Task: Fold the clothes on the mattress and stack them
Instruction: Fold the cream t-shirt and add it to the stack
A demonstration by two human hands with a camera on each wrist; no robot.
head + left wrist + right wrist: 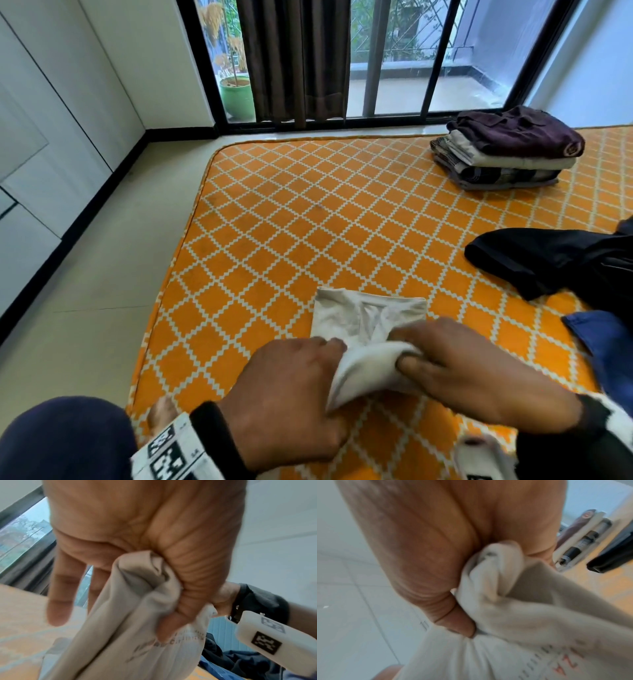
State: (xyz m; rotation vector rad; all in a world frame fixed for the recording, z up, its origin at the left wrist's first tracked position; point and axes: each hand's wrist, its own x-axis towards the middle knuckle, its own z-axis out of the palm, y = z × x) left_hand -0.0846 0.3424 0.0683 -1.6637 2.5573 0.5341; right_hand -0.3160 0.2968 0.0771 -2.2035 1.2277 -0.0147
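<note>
Orange fabric with a white diamond pattern covers the mattress, which lies on a pale floor in front of a tall window with a dark curtain. At its far right corner stands a stack of folded clothes, several layers with a dark maroon piece on top, so a good part of the task looks done. Near the person, a white garment lies half folded on the mattress. The left hand pinches its near edge at one corner and the right hand pinches the other corner, both lifting this edge, it seems, to fold it toward the collar. The wrist views show bunched cloth gripped between thumb and fingers of each hand. On the right, a black garment and a blue garment lie unfolded. These two remain, and the white piece must still go onto the stack.
</note>
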